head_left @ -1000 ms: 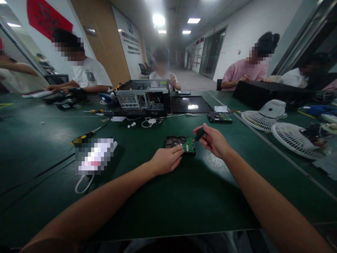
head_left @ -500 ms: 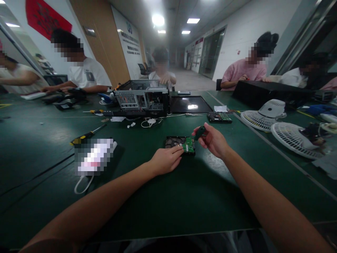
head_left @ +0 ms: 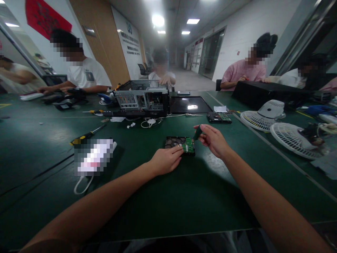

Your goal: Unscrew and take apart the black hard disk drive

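Observation:
A hard drive (head_left: 175,141) lies on the green tabletop in front of me, its green circuit board facing up at the right end. My left hand (head_left: 167,161) grips its near edge, fingers together and reaching over onto the board. Pinched between the thumb and fingers of my right hand (head_left: 212,140) is a small screwdriver (head_left: 198,132) with a dark green handle. It slants down to the left, its lower end by the right edge of the drive. Its tip is too small to make out.
An opened computer case (head_left: 142,98) and a flat black panel (head_left: 191,104) stand beyond. A second hard drive (head_left: 219,118) is behind my right hand. Fan parts (head_left: 263,114) lie right; a yellow-black screwdriver (head_left: 88,135) and a lit phone (head_left: 96,157) lie left. Co-workers sit around the table.
My right hand has tipped the screwdriver more upright and brought its lower end down to the drive's right edge. My left hand and the drive have stayed put.

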The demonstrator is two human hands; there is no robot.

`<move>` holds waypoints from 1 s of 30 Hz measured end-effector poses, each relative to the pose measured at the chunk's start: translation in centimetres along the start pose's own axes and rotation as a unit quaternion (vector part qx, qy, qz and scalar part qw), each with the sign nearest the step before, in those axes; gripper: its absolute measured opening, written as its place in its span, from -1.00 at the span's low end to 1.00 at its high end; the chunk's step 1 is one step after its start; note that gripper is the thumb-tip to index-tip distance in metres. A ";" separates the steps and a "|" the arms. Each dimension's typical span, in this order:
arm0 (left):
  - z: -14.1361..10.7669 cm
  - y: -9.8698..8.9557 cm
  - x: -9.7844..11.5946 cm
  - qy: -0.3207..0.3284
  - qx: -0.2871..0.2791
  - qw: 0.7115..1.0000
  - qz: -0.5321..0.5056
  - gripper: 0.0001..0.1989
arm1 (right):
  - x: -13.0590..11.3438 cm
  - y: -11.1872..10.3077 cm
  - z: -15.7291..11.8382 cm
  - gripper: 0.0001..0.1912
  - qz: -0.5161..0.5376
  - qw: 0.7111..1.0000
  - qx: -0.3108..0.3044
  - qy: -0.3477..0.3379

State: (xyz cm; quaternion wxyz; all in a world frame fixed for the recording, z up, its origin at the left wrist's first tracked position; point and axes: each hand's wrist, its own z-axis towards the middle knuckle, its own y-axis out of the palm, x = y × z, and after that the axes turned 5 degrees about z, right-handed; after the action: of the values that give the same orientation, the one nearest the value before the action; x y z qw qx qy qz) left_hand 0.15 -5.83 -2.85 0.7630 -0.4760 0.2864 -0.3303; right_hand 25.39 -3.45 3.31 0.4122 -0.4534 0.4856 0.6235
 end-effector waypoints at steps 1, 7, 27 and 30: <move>0.0 -0.1 0.0 -0.001 -0.002 1.000 0.000 -0.61 | 0.0 -0.1 0.1 -0.66 -0.004 1.000 0.005 -0.007; 0.1 -0.4 0.1 -0.001 -0.011 1.000 -0.001 -0.59 | 0.0 -0.2 0.2 -0.74 -0.015 0.999 0.025 -0.022; 0.1 -0.1 0.1 -0.005 -0.013 1.000 0.000 -0.60 | 0.2 0.4 -0.2 -0.61 -0.006 1.000 -0.022 0.007; 0.1 -0.3 0.1 -0.005 -0.014 1.000 -0.004 -0.61 | 0.0 0.6 -0.3 -0.63 -0.014 1.000 -0.021 -0.006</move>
State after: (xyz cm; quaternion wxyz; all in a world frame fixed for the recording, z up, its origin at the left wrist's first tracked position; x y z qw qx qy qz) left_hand 0.25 -5.96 -2.53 0.7562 -0.4895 0.2859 -0.3268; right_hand 24.89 -3.89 3.46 0.4139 -0.4653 0.4634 0.6304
